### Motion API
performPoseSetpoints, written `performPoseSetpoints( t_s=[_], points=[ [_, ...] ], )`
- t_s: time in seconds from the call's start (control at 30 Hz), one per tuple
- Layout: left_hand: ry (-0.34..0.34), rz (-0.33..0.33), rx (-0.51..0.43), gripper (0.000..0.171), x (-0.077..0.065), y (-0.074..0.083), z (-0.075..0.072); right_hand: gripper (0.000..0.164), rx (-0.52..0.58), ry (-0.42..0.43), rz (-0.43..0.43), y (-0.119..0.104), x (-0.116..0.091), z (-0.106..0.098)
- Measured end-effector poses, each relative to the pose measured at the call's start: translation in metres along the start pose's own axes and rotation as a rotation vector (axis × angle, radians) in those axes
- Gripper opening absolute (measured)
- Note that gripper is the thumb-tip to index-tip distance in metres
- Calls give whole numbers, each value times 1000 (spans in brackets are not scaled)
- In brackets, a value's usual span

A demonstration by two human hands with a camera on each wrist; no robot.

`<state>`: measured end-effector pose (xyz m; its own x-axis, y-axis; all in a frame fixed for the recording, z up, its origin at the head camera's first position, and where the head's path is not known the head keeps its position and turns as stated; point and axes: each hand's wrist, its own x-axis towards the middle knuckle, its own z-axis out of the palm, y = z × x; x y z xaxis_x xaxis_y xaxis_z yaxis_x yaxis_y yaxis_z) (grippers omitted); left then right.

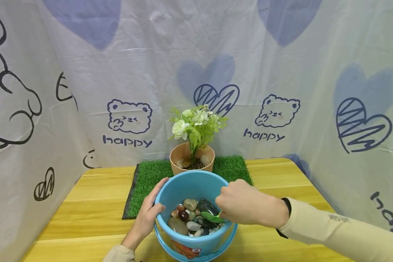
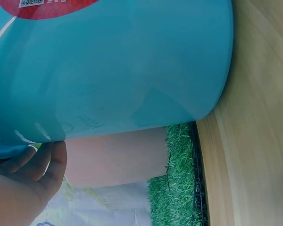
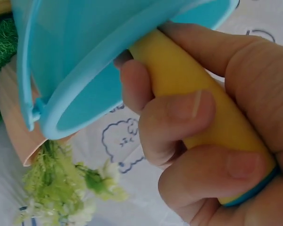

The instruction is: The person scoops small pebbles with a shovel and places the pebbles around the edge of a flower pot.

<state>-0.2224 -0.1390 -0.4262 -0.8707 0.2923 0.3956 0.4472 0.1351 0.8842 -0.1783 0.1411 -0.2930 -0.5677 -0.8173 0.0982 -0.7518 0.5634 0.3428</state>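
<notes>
A light blue bucket holds a pile of smooth pebbles in brown, grey, white and black. On its left side, my left hand grips the rim, thumb over the edge; in the left wrist view the fingers lie along the outer wall. My right hand, over the right rim, is wrapped around the yellow handle of a small shovel. The shovel's green blade reaches down among the pebbles, its tip partly hidden.
Behind the bucket stands a peach flowerpot with white flowers and green leaves, set on an artificial grass mat. The wooden table ends at printed white curtains. The bucket's handle hangs down in front.
</notes>
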Motion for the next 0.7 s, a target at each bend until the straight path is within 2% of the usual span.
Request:
performPoseSetpoints(
  t_s=[0.2, 0.37, 0.57, 0.7],
  points=[
    [-2, -2, 3, 76, -1, 1, -1, 37, -106, 74, 20, -14, -1, 6],
    [5, -12, 4, 75, -1, 0, -1, 42, -166, 128, 31, -16, 5, 15],
    [-6, -26, 3, 74, -1, 0, 0, 47, -92, 127, 88, -14, 8, 23],
    [-1, -18, -2, 75, 0, 1, 0, 48, -88, 124, 127, -16, 11, 23]
  ],
)
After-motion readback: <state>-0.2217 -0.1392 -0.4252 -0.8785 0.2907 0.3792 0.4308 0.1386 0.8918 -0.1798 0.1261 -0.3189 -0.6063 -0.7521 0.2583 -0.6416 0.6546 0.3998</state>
